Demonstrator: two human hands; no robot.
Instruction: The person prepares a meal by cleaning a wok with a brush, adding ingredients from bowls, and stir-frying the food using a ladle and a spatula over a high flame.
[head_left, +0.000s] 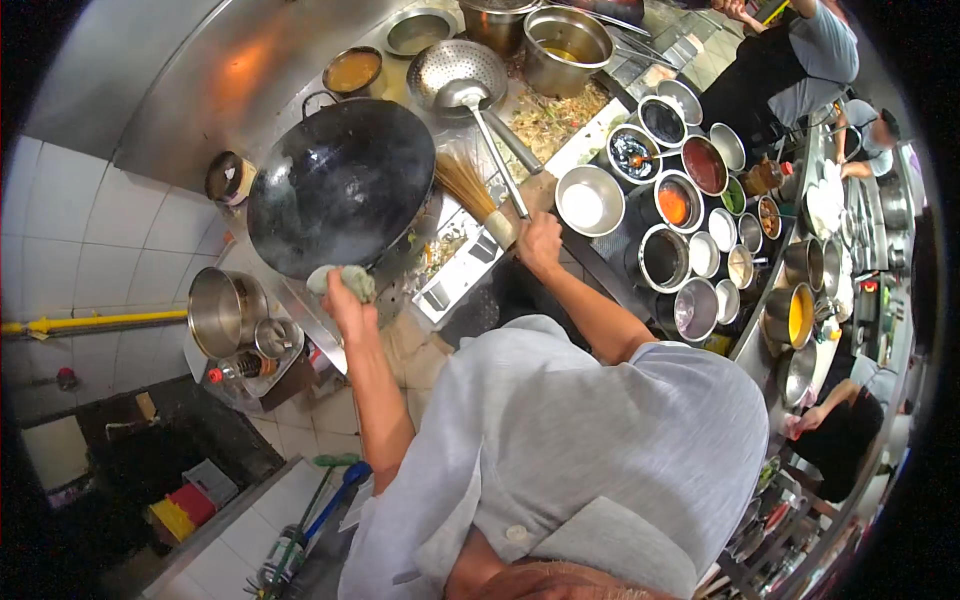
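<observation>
A folded, pale cloth (342, 283) is gripped in my left hand (349, 306), pressed to the near rim of a large black wok (341, 180). Light vapour hangs over the wok, which looks dark and wet inside. My right hand (541, 244) is closed around the handle end of a metal ladle (491, 139). The ladle's bowl lies over a perforated strainer (442, 71), whose own handle runs alongside. A bamboo wok brush (466, 187) lies between the wok and my right hand, its bound handle end close to my fingers.
Several pots of sauces and seasonings stand at right, beside an empty-looking steel bowl (590, 200). Behind the strainer are a stockpot (568, 51) and a pot of brown liquid (354, 71). Food scraps (559, 112) litter the stove. At left stands a steel pot (225, 311). Co-workers are at right.
</observation>
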